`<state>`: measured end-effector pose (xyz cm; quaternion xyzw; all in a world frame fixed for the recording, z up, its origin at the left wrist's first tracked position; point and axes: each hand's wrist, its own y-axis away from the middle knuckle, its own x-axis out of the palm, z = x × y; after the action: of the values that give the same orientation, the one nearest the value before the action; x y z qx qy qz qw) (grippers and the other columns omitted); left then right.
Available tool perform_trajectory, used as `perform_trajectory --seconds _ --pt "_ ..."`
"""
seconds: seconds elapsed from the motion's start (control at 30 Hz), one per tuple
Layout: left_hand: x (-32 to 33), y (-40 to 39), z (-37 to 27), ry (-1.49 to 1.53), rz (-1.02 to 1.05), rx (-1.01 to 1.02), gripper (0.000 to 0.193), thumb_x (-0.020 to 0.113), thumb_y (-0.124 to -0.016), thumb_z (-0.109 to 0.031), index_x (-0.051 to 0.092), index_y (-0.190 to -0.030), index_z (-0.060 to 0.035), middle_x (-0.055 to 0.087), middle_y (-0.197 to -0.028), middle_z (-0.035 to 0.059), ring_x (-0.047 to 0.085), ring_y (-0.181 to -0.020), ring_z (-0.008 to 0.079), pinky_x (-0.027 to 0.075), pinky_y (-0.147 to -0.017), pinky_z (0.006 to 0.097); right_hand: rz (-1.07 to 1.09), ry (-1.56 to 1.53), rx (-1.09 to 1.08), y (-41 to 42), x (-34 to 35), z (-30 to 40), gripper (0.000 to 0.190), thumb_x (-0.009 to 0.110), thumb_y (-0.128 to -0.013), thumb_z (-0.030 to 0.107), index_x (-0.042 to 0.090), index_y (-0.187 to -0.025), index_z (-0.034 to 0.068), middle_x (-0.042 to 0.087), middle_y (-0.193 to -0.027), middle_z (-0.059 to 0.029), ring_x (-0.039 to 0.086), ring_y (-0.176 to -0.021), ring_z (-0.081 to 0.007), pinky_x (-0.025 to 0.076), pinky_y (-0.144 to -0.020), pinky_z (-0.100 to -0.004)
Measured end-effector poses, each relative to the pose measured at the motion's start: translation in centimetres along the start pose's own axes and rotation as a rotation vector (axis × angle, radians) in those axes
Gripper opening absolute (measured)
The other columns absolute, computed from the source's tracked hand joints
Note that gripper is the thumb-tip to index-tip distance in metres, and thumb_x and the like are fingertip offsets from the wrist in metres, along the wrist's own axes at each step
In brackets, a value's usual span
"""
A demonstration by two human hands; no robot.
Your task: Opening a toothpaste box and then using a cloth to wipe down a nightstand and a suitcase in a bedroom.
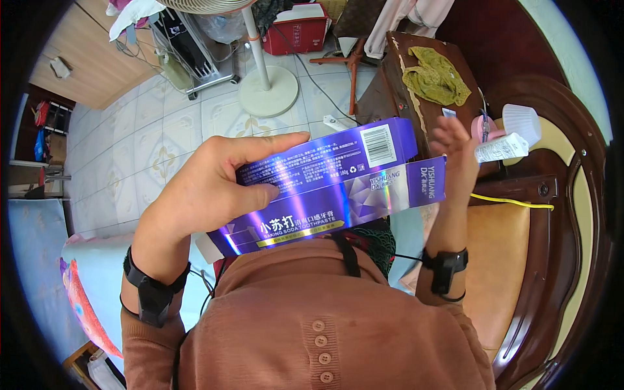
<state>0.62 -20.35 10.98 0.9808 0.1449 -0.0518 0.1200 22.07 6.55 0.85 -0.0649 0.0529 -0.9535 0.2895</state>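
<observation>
My left hand (219, 180) holds a purple cardboard toothpaste box (331, 183) across my chest, thumb and forefinger on its printed face. Flaps stand out at both ends of the box. My right hand (456, 148) is raised just beyond the box's right end, palm turned up, fingers partly spread and blurred. Directly right of it a white tube (502, 147) with printing lies at the nightstand, near a white ribbed cup (520, 124) and a pink object (482, 127). Whether the right fingers touch the tube cannot be told.
A dark wooden nightstand (424, 51) with a chipped edge bears a yellow-green cloth (434, 75). A white fan base (268, 91) stands on the tiled floor beside a cable. A red box (297, 30) is farther back. A carved wooden headboard (580, 204) curves at the right; a light-blue bed cover (105, 273) lies left.
</observation>
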Motion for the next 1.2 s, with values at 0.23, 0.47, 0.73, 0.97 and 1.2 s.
perform_trajectory --seconds 0.23,0.47,0.73,0.97,1.2 --pt "-0.3 0.2 -0.5 -0.023 -0.009 -0.036 0.058 0.057 -0.065 0.012 0.052 -0.122 0.0000 0.063 -0.103 0.0076 0.056 -0.092 0.0102 0.043 -0.084 0.0229 -0.346 0.719 0.050 -3.0 -11.7 -7.8 0.045 0.060 -0.083 0.020 0.050 -0.120 -0.004 0.056 -0.112 -0.0133 0.053 -0.102 -0.0203 0.039 -0.089 -0.0289" --pt "-0.5 0.2 -0.4 -0.101 -0.008 -0.045 0.059 0.058 -0.065 0.012 0.051 -0.122 -0.0002 0.063 -0.101 0.0067 0.055 -0.090 0.0090 0.043 -0.082 0.0223 -0.283 0.897 0.212 -2.4 -12.7 -10.2 0.055 0.066 -0.077 0.022 0.047 -0.122 -0.005 0.056 -0.111 -0.0210 0.054 -0.103 -0.0260 0.040 -0.089 -0.0319" --pt "-0.3 0.0 -0.6 -0.103 -0.012 -0.058 0.058 0.059 -0.066 0.012 0.051 -0.122 -0.0001 0.063 -0.100 0.0063 0.055 -0.090 0.0091 0.043 -0.083 0.0225 -0.227 1.347 0.075 -3.9 -11.2 -9.3 0.053 0.064 -0.077 0.017 0.046 -0.122 -0.004 0.057 -0.108 -0.0229 0.055 -0.100 -0.0320 0.041 -0.087 -0.0355" --pt "-0.5 0.6 -0.4 -0.098 -0.014 -0.073 0.057 0.058 -0.066 0.011 0.051 -0.122 0.0004 0.063 -0.101 0.0064 0.055 -0.091 0.0102 0.043 -0.084 0.0233 -0.227 1.214 0.231 -4.1 -12.6 -9.7 0.055 0.067 -0.075 0.015 0.047 -0.122 -0.006 0.058 -0.106 -0.0204 0.056 -0.097 -0.0306 0.042 -0.086 -0.0324" --pt "-1.0 1.1 0.1 -0.085 -0.014 -0.065 0.058 0.058 -0.066 0.011 0.050 -0.122 0.0013 0.062 -0.103 0.0068 0.055 -0.093 0.0102 0.043 -0.084 0.0235 -0.319 0.399 0.232 -0.2 -9.9 -8.0 0.042 0.061 -0.083 0.011 0.049 -0.119 -0.006 0.058 -0.106 -0.0112 0.055 -0.098 -0.0218 0.044 -0.085 -0.0332"
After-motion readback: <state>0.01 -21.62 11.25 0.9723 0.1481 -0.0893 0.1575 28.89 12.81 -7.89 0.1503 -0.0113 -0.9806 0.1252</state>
